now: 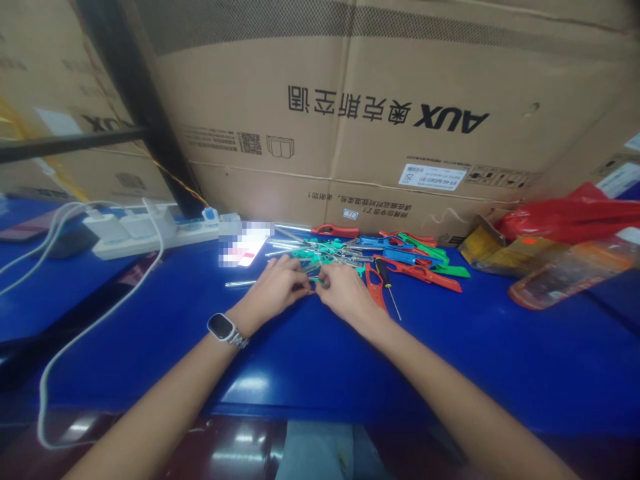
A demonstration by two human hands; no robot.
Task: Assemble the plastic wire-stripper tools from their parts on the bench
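Note:
My left hand (pixel 283 287), with a watch on its wrist, has its fingertips pinched together just above the blue table (pixel 300 360). Close beside it, my right hand (pixel 345 291) is closed in the same way, the two sets of fingertips almost meeting. A bit of green shows between them, but what they hold is mostly hidden. Right behind the hands lies a pile of small green parts (pixel 327 250) mixed with thin metal rods. Red handles (pixel 425 275) and blue handles (pixel 407 257), like those of stick lighters, lie to the right. A screwdriver (pixel 384 273) rests by my right hand.
A large cardboard box (pixel 320 147) walls off the back. On the left, a power strip (pixel 150 240) with plugs trails a white cable (pixel 100 333). A lit phone screen (pixel 250 243) lies behind my left hand. A plastic bottle (pixel 565 270) and a red bag (pixel 565 213) are at right.

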